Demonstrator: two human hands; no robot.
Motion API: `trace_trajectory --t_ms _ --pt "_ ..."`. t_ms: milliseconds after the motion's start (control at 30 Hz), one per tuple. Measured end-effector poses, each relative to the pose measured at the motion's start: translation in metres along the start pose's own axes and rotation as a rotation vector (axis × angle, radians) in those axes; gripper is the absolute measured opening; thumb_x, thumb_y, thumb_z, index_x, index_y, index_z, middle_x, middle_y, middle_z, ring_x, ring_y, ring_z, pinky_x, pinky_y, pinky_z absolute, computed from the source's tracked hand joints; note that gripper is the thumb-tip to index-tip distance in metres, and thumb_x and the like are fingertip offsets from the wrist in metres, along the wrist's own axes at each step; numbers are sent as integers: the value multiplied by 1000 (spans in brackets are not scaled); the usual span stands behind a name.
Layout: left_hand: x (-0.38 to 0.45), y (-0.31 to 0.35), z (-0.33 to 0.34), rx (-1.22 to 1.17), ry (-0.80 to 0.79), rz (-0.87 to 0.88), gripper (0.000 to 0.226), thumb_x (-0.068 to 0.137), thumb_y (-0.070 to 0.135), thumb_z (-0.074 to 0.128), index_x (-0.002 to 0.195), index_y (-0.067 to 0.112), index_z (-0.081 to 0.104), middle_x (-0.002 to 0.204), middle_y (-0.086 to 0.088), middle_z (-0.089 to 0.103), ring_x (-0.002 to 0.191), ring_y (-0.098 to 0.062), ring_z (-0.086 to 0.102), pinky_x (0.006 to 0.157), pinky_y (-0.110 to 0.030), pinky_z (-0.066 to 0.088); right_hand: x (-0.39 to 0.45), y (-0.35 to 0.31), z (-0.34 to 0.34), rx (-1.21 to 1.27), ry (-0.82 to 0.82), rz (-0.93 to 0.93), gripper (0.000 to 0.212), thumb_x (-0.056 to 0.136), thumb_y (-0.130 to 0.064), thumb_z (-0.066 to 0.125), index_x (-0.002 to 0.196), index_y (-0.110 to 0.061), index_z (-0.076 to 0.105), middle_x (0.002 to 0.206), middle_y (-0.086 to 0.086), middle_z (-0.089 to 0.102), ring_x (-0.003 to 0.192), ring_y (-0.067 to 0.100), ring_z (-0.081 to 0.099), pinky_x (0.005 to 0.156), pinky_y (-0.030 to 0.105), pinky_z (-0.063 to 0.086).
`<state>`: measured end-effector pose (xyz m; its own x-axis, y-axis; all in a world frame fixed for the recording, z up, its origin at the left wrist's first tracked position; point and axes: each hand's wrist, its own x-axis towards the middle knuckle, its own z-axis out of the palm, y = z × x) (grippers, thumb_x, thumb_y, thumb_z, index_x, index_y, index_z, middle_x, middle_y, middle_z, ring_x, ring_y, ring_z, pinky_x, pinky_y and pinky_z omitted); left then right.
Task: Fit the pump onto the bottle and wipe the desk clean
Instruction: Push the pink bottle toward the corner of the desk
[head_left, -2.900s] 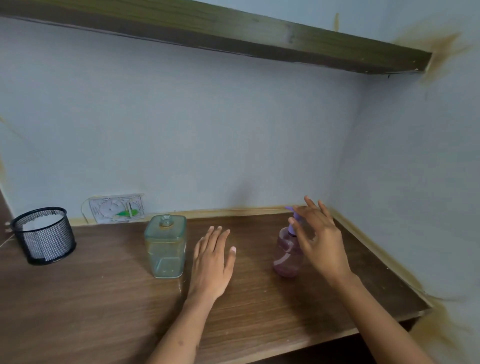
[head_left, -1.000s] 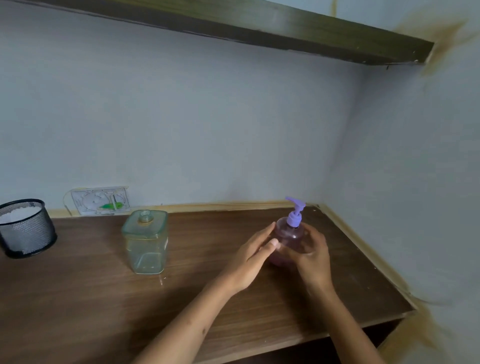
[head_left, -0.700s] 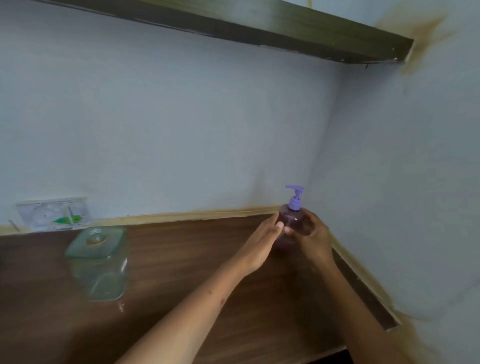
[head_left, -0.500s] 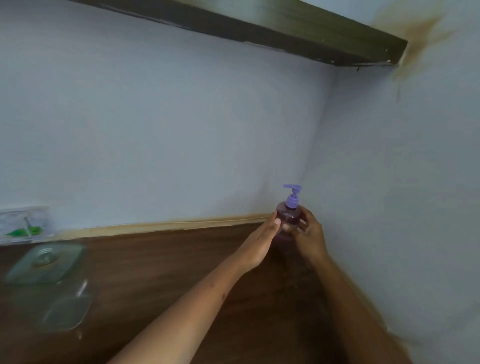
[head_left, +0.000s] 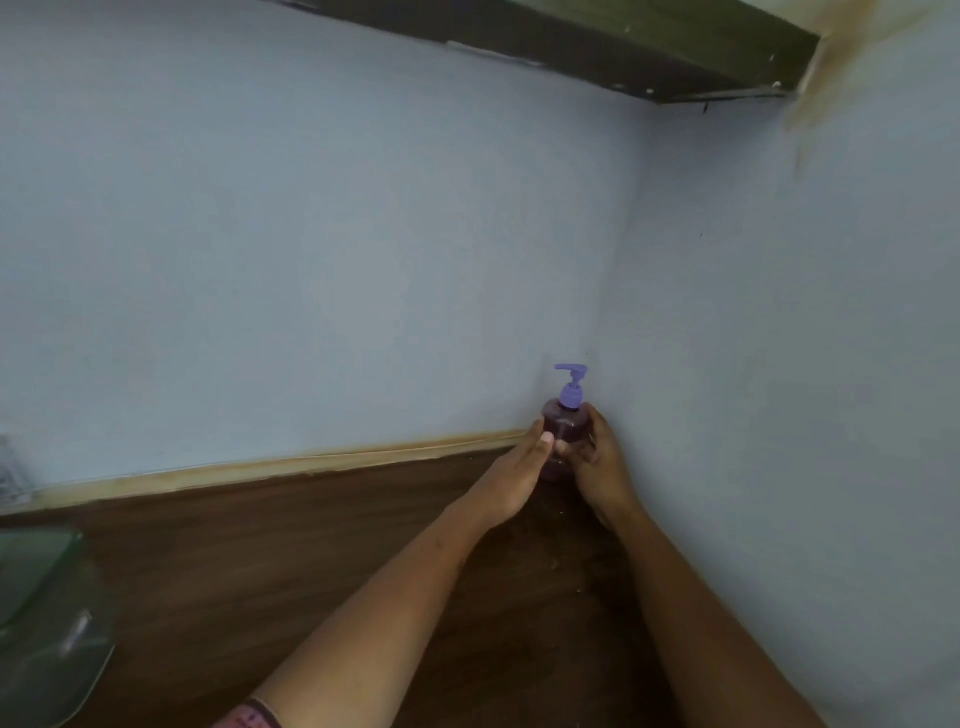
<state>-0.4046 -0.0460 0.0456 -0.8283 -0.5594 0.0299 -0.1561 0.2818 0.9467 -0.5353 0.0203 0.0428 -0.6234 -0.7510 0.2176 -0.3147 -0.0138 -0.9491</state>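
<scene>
A small pink bottle (head_left: 563, 427) with a purple pump (head_left: 572, 387) on top stands upright in the far right corner of the brown desk (head_left: 322, 540), close to both walls. My left hand (head_left: 511, 480) presses against its left side with the fingers stretched out. My right hand (head_left: 600, 460) wraps around its right side. Both hands hide the bottle's lower half.
A clear greenish glass jar (head_left: 47, 623) sits blurred at the left edge of the desk. A dark wooden shelf (head_left: 649, 47) runs overhead. Walls close the desk at the back and right. A wall socket (head_left: 8, 475) shows at the far left.
Both hands slid the pump bottle from mid-desk back into the far right corner. My view turned right, so the jar went to the left edge and the mesh basket left view.
</scene>
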Motion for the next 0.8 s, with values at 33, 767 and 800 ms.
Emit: trace_trajectory --t_ms 33,767,800 --pt "-3 0 -1 12 12 8 61 98 58 23 152 33 14 159 1 22 146 -19 20 113 -32 17 -3 -1 1 3 -5 0 62 88 2 63 142 -11 37 137 5 53 115 10 58 103 41 47" --pt "-303 0 -89 584 859 627 35 95 16 50 130 16 59 135 6 57 133 -8 44 111 -34 34 -211 -106 154 242 -204 -95 44 94 -14 59 137 -17 49 142 -5 49 133 3 40 113 24 30" --pt "-315 -4 -96 617 910 639 35 95 15 50 128 15 60 136 4 57 134 -10 44 111 -36 32 -219 -111 166 246 -239 -104 43 94 -13 59 136 -16 49 141 -5 50 132 4 41 112 24 32"
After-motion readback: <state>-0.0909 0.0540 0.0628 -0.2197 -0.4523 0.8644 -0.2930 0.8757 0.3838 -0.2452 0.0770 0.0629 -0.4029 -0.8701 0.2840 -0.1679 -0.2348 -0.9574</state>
